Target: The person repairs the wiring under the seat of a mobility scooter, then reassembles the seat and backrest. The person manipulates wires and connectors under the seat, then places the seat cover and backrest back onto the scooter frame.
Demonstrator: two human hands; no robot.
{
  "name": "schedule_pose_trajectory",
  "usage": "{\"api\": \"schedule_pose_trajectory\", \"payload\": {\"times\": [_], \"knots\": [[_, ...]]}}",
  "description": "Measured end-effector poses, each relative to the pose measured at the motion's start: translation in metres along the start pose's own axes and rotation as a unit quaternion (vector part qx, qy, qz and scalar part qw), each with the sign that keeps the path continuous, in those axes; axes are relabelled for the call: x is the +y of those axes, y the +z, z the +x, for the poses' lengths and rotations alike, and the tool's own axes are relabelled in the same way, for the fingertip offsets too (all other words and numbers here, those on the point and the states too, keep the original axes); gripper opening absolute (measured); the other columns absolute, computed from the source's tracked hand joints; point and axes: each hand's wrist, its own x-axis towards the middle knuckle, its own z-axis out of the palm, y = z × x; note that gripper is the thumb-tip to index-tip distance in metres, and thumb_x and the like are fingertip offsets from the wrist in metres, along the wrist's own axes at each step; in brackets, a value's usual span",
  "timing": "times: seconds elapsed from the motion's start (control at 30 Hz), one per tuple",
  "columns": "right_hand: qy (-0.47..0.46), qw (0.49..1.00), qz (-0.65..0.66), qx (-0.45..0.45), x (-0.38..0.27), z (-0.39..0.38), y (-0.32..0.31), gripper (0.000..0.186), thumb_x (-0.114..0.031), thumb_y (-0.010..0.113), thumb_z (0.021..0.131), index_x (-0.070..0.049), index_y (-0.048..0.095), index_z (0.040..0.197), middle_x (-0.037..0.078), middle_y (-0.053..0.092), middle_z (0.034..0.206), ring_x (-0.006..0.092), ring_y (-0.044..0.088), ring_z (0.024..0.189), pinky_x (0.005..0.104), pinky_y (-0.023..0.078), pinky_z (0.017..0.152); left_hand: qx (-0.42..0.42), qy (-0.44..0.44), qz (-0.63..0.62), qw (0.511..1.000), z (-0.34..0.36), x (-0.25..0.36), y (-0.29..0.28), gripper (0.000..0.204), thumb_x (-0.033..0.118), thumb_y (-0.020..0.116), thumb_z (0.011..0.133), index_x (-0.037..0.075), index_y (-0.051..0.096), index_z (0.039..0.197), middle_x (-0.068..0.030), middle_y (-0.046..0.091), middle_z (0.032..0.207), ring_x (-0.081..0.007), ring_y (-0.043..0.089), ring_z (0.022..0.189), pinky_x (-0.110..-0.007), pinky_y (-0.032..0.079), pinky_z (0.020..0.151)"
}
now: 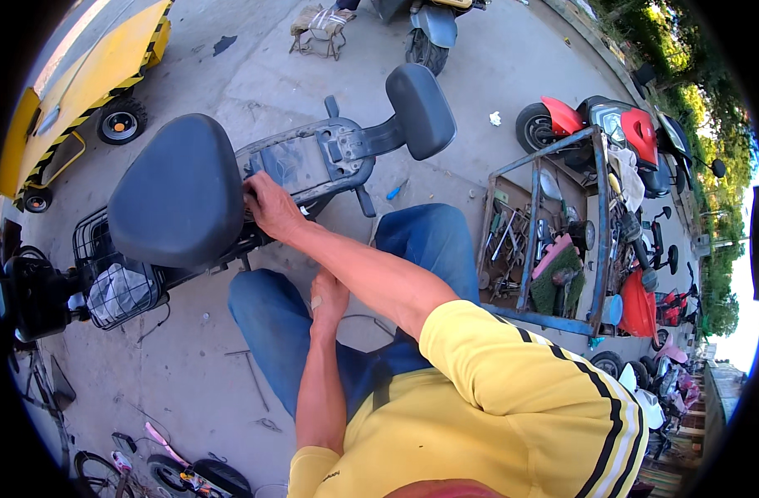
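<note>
An electric scooter lies across the view at the left, with a large dark seat (177, 192) and a smaller padded backrest (422, 110) at its other end. Between them is the scooter's grey footboard-like deck (290, 166). My right hand (270, 206) reaches across to the edge of the large seat, its fingers curled down against the frame there. Whatever they grip is hidden. My left hand (329, 295), with a plaster on it, is between my knees below the right forearm. Its fingers are mostly hidden.
On the right stands a blue metal-framed tool cart (535, 241) full of wrenches and loose tools. A blue-handled screwdriver (396, 191) and a T-shaped rod (253, 378) lie on the ground. A wire basket (122, 286) holds a white bag. A yellow cart (97, 75) and a red scooter (595, 124) stand farther off.
</note>
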Motion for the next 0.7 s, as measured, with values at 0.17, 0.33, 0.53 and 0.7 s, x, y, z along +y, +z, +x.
{"api": "schedule_pose_trajectory", "payload": {"times": [0.17,0.33,0.53,0.7], "knots": [[0.117,0.992,0.030,0.039,-0.020,-0.106,-0.054,0.014,-0.013,0.060,0.101,-0.003,0.067,0.109,0.017,0.063,0.103,0.0402,0.065,0.096,0.0443,0.052,0.082,0.082,-0.163,-0.383,0.905,-0.002,-0.019,0.010,0.035,0.029,0.052,0.108,-0.002,0.067,0.117,-0.0147,0.075,0.106,-0.0282,0.073,0.093,-0.041,0.058,0.079],[0.328,0.936,0.126,0.031,-0.028,-0.246,-0.071,0.016,-0.012,0.058,0.105,0.000,0.067,0.110,0.013,0.072,0.085,0.0186,0.068,0.078,0.0344,0.054,0.073,-0.013,-0.245,-0.495,0.834,-0.017,-0.029,0.018,0.046,0.037,0.042,0.113,-0.002,0.065,0.123,-0.0152,0.073,0.105,-0.0246,0.072,0.092,-0.035,0.057,0.079],[0.296,0.949,0.107,-0.017,-0.020,-0.298,-0.065,0.016,-0.008,0.061,0.100,-0.001,0.065,0.113,0.018,0.072,0.099,0.0304,0.071,0.090,0.0412,0.055,0.080,-0.053,-0.279,-0.466,0.838,-0.039,-0.067,0.034,0.050,0.037,0.042,0.113,-0.007,0.064,0.121,-0.0217,0.072,0.113,-0.0303,0.069,0.106,-0.042,0.056,0.094],[0.278,0.955,0.057,-0.082,-0.016,-0.301,-0.070,0.021,-0.004,0.066,0.091,-0.002,0.066,0.112,0.020,0.073,0.108,0.0405,0.069,0.105,0.0485,0.054,0.089,-0.067,-0.285,-0.461,0.838,-0.045,-0.074,0.027,0.050,0.038,0.038,0.115,-0.005,0.060,0.127,-0.0220,0.069,0.121,-0.0330,0.067,0.114,-0.045,0.053,0.100]]}}
